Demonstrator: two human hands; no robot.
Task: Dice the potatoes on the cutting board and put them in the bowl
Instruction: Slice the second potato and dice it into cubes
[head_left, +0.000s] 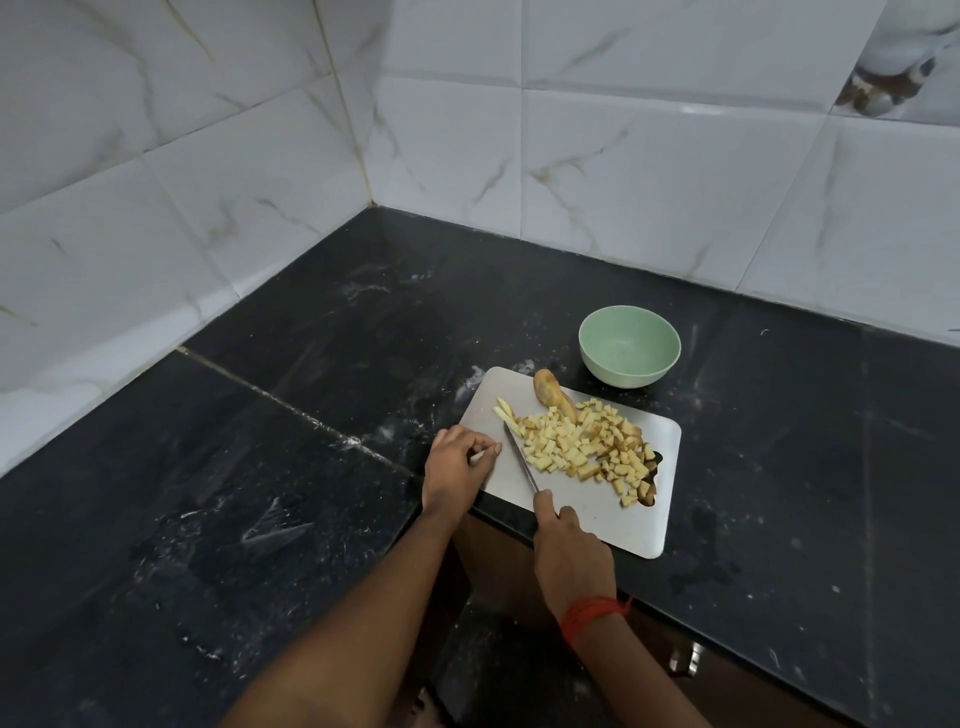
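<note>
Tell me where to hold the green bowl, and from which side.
Pinch the green bowl by its right rim, coming from above: it stands upright and empty, and the uncut potato and cutting board lie close at its near left.

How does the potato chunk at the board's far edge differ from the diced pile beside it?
The potato chunk is one large rounded piece; the diced pile is many small cubes. The chunk shows mostly brown skin; the pile is mostly pale yellow flesh. The chunk lies at the far edge, nearest the bowl; the pile spreads across the middle. Both rest on the cutting board, none in the bowl.
</note>
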